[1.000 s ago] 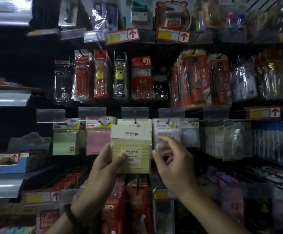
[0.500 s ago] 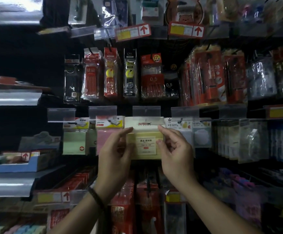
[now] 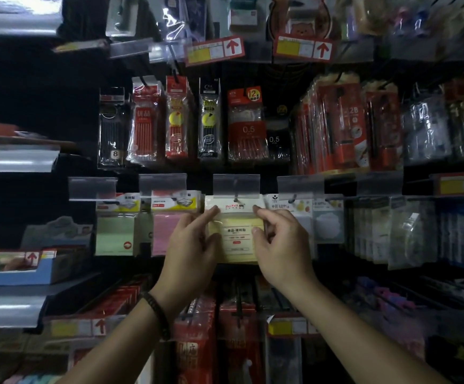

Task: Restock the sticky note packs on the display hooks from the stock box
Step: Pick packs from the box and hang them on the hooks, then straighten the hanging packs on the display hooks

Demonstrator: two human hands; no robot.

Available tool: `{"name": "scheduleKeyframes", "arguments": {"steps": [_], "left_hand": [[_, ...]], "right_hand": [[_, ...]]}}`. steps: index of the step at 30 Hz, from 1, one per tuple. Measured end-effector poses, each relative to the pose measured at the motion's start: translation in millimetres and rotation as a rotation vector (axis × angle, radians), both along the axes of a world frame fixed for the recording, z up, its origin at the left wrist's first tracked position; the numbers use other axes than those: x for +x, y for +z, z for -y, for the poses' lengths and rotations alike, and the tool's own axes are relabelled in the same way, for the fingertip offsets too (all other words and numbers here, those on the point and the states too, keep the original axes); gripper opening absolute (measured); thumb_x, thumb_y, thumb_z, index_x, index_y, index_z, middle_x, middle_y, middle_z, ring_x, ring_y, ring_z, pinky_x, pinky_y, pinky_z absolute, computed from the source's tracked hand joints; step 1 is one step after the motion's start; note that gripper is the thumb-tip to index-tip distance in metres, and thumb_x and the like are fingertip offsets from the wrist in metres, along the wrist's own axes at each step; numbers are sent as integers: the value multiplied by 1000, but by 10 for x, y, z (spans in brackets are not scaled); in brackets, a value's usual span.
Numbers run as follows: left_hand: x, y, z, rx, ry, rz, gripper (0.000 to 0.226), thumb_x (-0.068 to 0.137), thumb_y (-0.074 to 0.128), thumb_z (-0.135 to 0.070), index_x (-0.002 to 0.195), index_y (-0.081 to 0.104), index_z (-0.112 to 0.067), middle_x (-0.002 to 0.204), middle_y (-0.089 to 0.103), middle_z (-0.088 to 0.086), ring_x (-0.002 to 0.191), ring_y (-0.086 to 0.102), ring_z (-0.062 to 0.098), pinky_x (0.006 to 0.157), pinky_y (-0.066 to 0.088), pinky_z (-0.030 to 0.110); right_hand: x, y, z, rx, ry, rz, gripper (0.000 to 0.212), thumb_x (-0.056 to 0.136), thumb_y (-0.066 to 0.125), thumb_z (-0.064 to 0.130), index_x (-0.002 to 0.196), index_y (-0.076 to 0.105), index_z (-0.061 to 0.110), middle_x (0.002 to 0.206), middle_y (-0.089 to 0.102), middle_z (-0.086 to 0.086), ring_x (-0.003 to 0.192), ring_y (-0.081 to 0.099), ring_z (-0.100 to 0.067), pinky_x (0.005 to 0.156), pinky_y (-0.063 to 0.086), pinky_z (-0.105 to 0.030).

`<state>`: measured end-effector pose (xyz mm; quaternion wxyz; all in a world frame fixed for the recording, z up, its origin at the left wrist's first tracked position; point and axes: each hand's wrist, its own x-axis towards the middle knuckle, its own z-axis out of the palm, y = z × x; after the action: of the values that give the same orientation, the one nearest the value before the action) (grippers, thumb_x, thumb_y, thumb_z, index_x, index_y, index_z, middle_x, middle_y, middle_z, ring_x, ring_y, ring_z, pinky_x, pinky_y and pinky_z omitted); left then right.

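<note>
Pale yellow wrapped sticky note pack (image 3: pixel 236 252) going onto thin metal hook (image 3: pixel 235 195) at its 12 o'clock.
Left hand (image 3: pixel 194 245), right hand (image 3: pixel 280 245): fingers clamped on its sides; next, likely slide back, release.

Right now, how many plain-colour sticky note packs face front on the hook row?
3: pale green sticky note pack on the left, pink pack beside it, yellow pack at the centre hook, held by left hand and right hand. Others may hang behind.
</note>
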<state>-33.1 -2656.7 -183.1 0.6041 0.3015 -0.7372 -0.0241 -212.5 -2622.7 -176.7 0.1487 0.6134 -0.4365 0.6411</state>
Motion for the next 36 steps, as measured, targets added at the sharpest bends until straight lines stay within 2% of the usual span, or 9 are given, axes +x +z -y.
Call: {"name": "scheduleKeyframes", "arguments": {"steps": [4, 7, 10, 15, 21, 24, 27, 32, 36], "left_hand": [[-5, 57, -8, -11, 101, 99, 60, 105, 60, -13, 160, 44, -27, 131, 43, -9, 115, 53, 11, 103, 56, 30], [-35, 93, 6, -4, 150, 144, 62, 105, 60, -10, 161, 41, -27, 130, 34, -8, 117, 44, 10, 102, 49, 18], [-41, 73, 39, -1, 193, 196, 66, 102, 64, -11, 160, 39, -31, 133, 33, -4, 121, 45, 16, 108, 55, 34], [31, -29, -69, -54, 254, 252, 77, 94, 75, -11, 159, 38, -32, 140, 35, 0, 126, 48, 21, 105, 58, 40], [141, -511, -645, -128, 191, 251, 57, 96, 72, -22, 148, 51, -29, 139, 41, -6, 120, 53, 12, 98, 55, 24], [171, -1044, -989, -181, 82, 238, 30, 99, 67, -27, 128, 65, -21, 119, 52, -12, 99, 54, -2, 82, 45, 10], [184, -1850, -1204, -159, -18, 280, 15, 99, 62, -21, 112, 68, -17, 105, 54, -13, 89, 53, -2, 79, 40, 8], [283, -3566, -1240, 248, -120, 483, 11, 100, 59, -24, 108, 66, -20, 100, 55, -12, 82, 60, 11, 71, 48, 24], [343, -4802, -1109, 642, -146, 662, 16, 95, 61, -34, 109, 67, -35, 98, 59, -20, 74, 62, 0, 72, 54, 29]], "right_hand": [[51, 28, -48, 80, -124, -99, 47, 102, 66, 22, 149, 59, 17, 117, 45, 12, 100, 52, -3, 73, 43, 2], [103, 58, -92, 157, -354, -226, 58, 97, 71, 45, 150, 56, 27, 124, 35, 8, 109, 50, -12, 84, 56, -21], [133, 71, -114, 206, -424, -293, 62, 96, 70, 47, 153, 51, 29, 125, 37, 5, 115, 50, -17, 89, 59, -38], [125, -68, -225, 239, -334, -331, 70, 97, 70, 40, 159, 41, 27, 128, 37, 7, 121, 48, -15, 95, 56, -33], [13, -653, -620, 74, -139, -249, 32, 99, 68, 31, 130, 68, 24, 114, 48, 12, 97, 58, -6, 78, 58, -26], [-87, -1188, -862, -38, -54, -245, 13, 99, 66, 23, 108, 74, 17, 103, 60, 6, 87, 63, -10, 72, 56, -33], [-207, -1936, -1066, 29, 13, -219, 13, 101, 63, 21, 101, 75, 15, 95, 65, 5, 81, 64, -12, 68, 53, -30], [-431, -3593, -1266, 496, 96, 2, 13, 103, 66, 23, 92, 69, 30, 75, 63, 17, 67, 62, -2, 58, 46, -25], [-623, -4974, -1296, 895, 69, 219, 22, 101, 68, 24, 79, 68, 28, 67, 65, 13, 61, 61, -3, 58, 46, -28]]}}
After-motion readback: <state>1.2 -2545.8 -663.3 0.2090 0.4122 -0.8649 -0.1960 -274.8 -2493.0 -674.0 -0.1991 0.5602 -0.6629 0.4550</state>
